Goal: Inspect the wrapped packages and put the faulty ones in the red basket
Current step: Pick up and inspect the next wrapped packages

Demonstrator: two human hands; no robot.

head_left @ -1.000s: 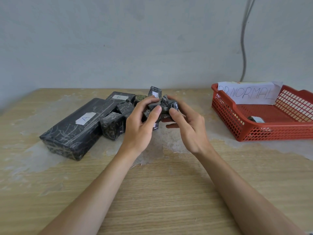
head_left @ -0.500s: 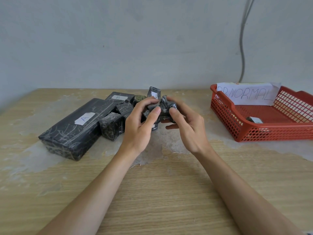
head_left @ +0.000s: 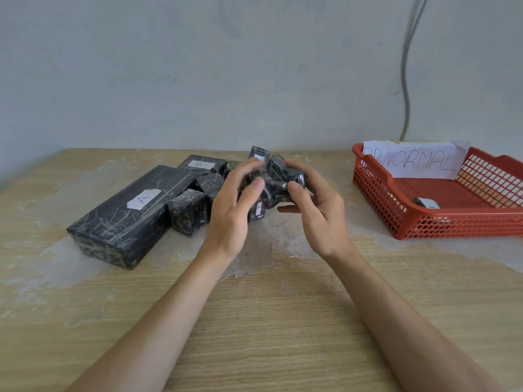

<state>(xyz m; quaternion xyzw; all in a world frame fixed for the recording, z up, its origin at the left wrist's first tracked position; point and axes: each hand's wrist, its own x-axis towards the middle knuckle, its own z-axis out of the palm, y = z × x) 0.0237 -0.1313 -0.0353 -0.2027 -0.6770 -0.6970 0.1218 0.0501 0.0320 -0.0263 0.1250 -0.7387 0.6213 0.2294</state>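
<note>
we hold a small crumpled package (head_left: 280,179) above the table (head_left: 254,321) between both hands. our left hand (head_left: 229,210) curls its blurred fingers round the package's left side and our right hand (head_left: 319,219) grips the right side. behind it lie more dark wrapped packages, the long package (head_left: 124,222) marked "a" leftmost. the red basket (head_left: 373,193) sits well apart at right, one small package (head_left: 426,203) inside.

Worn wooden table (head_left: 254,321); wall cable (head_left: 406,80)

L hand (head_left: 229,213) & R hand (head_left: 321,219) raised, fingers curled round package (head_left: 278,181).
</note>
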